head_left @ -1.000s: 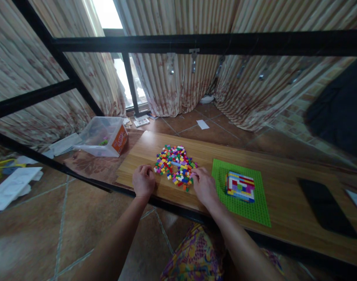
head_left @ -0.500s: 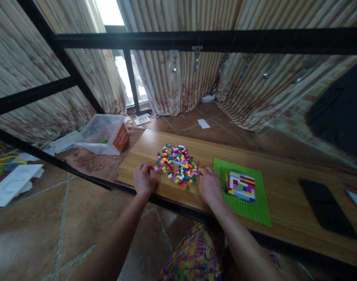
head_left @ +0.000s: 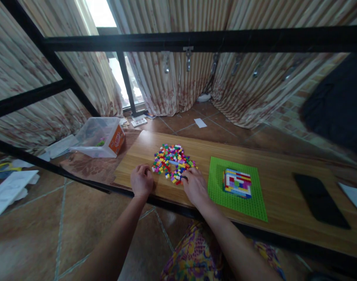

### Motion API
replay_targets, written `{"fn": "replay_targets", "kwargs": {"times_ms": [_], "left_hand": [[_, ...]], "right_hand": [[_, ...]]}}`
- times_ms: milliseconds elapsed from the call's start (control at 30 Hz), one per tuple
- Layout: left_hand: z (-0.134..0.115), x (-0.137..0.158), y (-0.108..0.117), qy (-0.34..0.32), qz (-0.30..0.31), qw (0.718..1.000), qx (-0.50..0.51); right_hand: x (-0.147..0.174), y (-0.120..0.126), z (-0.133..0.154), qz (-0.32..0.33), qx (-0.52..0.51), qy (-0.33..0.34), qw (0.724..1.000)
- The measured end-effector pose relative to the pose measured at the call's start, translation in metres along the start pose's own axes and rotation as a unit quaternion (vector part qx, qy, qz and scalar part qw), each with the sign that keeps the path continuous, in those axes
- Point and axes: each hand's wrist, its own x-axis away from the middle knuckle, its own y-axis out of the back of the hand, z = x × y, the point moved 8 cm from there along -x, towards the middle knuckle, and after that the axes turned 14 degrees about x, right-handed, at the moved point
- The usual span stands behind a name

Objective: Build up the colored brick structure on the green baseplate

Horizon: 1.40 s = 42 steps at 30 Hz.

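A heap of small coloured toy bricks (head_left: 169,159) lies on the wooden tabletop. Beside its left edge rests my left hand (head_left: 141,180), fingers curled in; whatever it may hold is hidden. At the heap's lower right, my right hand (head_left: 194,185) has its thumb and fingers drawn together among the bricks. What is between those fingertips is too small to make out. To the right of that hand lies a green baseplate (head_left: 216,195), bearing a low block of stacked multicoloured bricks (head_left: 237,183).
A clear plastic box (head_left: 98,138) with an orange label stands past the table's left end. On the right of the tabletop (head_left: 278,183) lies a flat black object (head_left: 320,200). A black metal bar (head_left: 155,42) crosses above, with curtains behind.
My right hand has shifted left, from the heap's right edge onto its lower right part. My left hand stays beside the heap. The whole view has swung slightly.
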Motion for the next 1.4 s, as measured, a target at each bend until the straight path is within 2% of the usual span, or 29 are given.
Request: {"fn": "replay_targets", "kwargs": {"times_ms": [167, 400, 600, 933, 1400], "left_hand": [[0.001, 0.0, -0.001, 0.003, 0.0, 1.0, -0.002], [0.001, 0.0, -0.001, 0.0, 0.003, 1.0, -0.005], [0.001, 0.0, 0.0, 0.0, -0.001, 1.0, -0.003], [0.001, 0.0, 0.0, 0.004, -0.003, 1.0, 0.0], [-0.002, 0.001, 0.001, -0.002, 0.0, 1.0, 0.008]], "right_hand": [[-0.008, -0.002, -0.011, 0.005, 0.008, 0.016, 1.0], [-0.006, -0.004, -0.032, -0.004, 0.011, 0.001, 1.0], [-0.004, -0.005, -0.028, 0.016, 0.0, 0.021, 1.0], [-0.007, 0.005, -0.025, 0.037, 0.049, 0.032, 0.998], [0.003, 0.014, -0.023, -0.018, 0.042, 0.03, 0.998]]}}
